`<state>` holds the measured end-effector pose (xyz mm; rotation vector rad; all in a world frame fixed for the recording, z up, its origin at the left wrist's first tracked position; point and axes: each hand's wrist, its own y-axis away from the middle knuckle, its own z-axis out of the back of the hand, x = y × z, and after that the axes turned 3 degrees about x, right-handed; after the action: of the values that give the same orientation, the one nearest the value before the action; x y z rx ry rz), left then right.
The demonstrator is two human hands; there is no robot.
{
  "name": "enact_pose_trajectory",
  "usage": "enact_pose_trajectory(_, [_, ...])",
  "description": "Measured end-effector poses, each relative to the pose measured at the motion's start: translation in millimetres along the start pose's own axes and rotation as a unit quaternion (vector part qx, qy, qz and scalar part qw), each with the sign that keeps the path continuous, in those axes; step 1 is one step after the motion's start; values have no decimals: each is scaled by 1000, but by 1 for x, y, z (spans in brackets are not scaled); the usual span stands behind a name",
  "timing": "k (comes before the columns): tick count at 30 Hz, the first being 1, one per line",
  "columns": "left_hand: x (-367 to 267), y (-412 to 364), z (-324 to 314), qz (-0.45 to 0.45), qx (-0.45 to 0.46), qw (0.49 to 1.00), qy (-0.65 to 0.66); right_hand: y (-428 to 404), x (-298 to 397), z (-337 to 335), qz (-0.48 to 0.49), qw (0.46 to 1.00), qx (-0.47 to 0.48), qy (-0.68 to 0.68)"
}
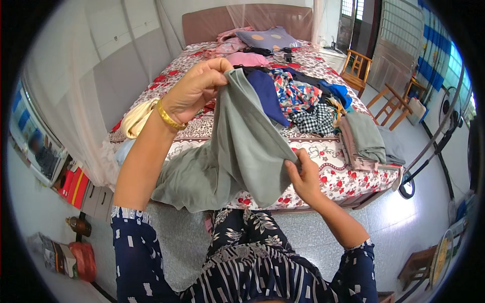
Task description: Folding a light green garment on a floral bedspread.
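Note:
A grey-green cloth garment (pixel 242 132) hangs stretched between my two hands above the foot of the bed. My left hand (pixel 199 85), with a gold bangle at the wrist, pinches its upper edge. Lower down, my right hand (pixel 304 176) grips the garment's right edge. Its lower left part rests on the floral bedspread (pixel 333 153). Behind it lies a heap of clothes, with a dark blue cloth (pixel 267 98), a multicoloured patterned garment (pixel 295 91) and a black-and-white checked cloth (pixel 314 120).
Folded clothes (pixel 363 136) are stacked at the bed's right corner. A cream bundle (pixel 139 117) lies on the left side. Farther back are a pillow (pixel 267 38) and a pink cloth (pixel 248 59). Wooden chairs (pixel 356 70) stand right of the bed; mosquito netting (pixel 81 125) hangs at left.

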<state>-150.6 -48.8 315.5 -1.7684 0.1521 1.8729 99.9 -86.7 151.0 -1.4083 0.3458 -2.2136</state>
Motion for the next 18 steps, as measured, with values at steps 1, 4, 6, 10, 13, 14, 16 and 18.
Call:
enact_pose_trajectory(1, [-1, 0, -2, 1, 11, 1000, 10, 0, -4, 3, -2, 1000, -4, 0])
enact_pose_trajectory(4, [-3, 6, -10, 15, 17, 1000, 19, -5, -15, 14, 97, 995, 9, 10])
enact_pose_trajectory(6, [-4, 10, -24, 2, 33, 998, 51, -6, -13, 18, 70, 995, 65, -8])
enact_pose_trajectory(10, [-4, 18, -27, 16, 105, 994, 11, -4, -3, 23, 30, 976, 214, -22])
enact_pose_trajectory(13, [-5, 26, -29, -5, 127, 992, 10, -2, -1, 22, 53, 953, 298, 25])
enact_pose_trajectory(14, [-5, 26, -29, -10, 134, 991, 7, 3, 2, 21, 29, 955, 295, 2])
enact_pose_trajectory(16, [-6, 28, -29, -12, 136, 991, 15, 6, 10, 23, 0, 955, 296, -33])
enact_pose_trajectory(18, [-4, 30, -28, -15, 138, 990, 26, 7, 15, 28, 1, 949, 311, -54])
